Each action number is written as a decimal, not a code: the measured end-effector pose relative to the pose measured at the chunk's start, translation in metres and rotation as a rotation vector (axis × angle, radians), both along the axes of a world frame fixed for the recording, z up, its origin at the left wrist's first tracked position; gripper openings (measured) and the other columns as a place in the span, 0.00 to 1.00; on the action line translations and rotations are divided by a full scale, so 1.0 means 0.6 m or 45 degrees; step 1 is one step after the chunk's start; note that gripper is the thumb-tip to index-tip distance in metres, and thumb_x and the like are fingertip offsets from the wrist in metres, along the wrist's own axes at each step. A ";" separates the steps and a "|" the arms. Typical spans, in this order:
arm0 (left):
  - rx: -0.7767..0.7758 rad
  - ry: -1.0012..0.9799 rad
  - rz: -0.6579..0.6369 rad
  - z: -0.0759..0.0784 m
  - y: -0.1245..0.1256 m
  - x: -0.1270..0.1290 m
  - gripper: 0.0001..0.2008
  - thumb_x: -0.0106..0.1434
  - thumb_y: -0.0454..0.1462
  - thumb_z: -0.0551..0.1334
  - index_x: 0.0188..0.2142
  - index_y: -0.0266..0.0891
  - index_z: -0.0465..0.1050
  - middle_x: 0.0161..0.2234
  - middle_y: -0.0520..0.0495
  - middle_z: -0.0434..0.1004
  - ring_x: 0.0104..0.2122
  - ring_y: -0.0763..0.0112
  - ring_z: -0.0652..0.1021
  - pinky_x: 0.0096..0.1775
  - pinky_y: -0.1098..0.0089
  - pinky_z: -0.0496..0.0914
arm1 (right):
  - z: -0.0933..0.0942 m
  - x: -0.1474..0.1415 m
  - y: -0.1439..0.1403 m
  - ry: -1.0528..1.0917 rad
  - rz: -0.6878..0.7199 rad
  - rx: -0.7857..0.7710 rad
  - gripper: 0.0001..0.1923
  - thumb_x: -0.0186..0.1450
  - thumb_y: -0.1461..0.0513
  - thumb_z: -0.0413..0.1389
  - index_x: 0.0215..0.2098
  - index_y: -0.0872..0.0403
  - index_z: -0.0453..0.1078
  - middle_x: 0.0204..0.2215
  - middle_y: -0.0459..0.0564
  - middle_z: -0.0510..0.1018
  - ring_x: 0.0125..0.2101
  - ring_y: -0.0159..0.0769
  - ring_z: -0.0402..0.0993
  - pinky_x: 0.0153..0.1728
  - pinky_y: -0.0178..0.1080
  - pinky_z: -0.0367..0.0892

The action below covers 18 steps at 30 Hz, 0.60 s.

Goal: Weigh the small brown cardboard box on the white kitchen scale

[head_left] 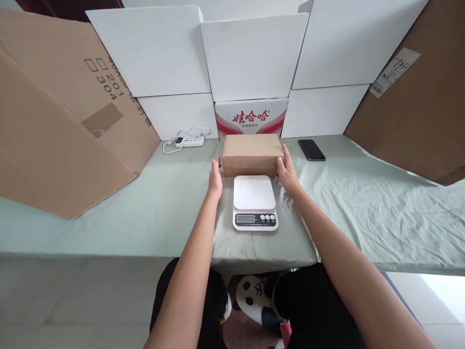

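Observation:
A closed brown cardboard box (250,166) sits behind a white digital kitchen scale (254,193) on the cloth-covered table. My right hand (288,173) is at the box's right end, thumb on its front face and fingers along the side. At the left end, my left hand (215,179) is upright with its thumb raised, next to the box; a narrow gap seems to show between them. Its other fingers are partly hidden. The scale's platform carries nothing, and its display looks blank.
A black phone (311,150) lies right of the box. To the left are a white power strip (190,141) and its cable. White boxes (254,58) stack up behind, above a red-and-white printed carton (250,116). Large cardboard sheets (54,121) flank the table.

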State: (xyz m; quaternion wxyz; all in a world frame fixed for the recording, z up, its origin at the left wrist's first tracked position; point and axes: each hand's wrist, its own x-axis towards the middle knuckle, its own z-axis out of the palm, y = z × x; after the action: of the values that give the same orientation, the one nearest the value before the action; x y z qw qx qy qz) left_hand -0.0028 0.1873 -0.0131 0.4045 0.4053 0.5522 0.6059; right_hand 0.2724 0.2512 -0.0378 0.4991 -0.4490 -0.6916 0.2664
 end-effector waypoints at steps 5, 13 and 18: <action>-0.068 -0.075 -0.049 0.013 -0.006 -0.008 0.39 0.81 0.57 0.34 0.81 0.45 0.55 0.82 0.48 0.54 0.81 0.66 0.57 0.78 0.63 0.55 | -0.001 0.021 -0.010 0.102 0.055 -0.297 0.50 0.74 0.34 0.47 0.86 0.37 0.35 0.79 0.52 0.65 0.73 0.54 0.69 0.68 0.65 0.74; -0.092 -0.119 -0.120 0.020 -0.016 0.016 0.38 0.82 0.54 0.34 0.81 0.42 0.55 0.80 0.47 0.61 0.79 0.66 0.63 0.77 0.66 0.58 | 0.004 0.010 -0.010 0.095 0.124 -0.219 0.51 0.72 0.29 0.46 0.85 0.37 0.43 0.85 0.39 0.48 0.84 0.49 0.42 0.82 0.59 0.52; -0.059 -0.132 -0.109 0.022 -0.020 0.020 0.37 0.82 0.55 0.36 0.78 0.44 0.63 0.77 0.46 0.67 0.78 0.63 0.65 0.75 0.66 0.61 | 0.002 0.010 -0.007 0.138 0.103 -0.268 0.50 0.72 0.31 0.47 0.85 0.35 0.41 0.85 0.36 0.46 0.84 0.49 0.45 0.81 0.61 0.54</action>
State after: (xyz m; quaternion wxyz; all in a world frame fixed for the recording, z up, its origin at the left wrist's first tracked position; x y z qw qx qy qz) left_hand 0.0091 0.1755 0.0003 0.4674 0.3873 0.5266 0.5951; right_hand 0.2785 0.2470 -0.0364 0.4748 -0.4557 -0.6494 0.3811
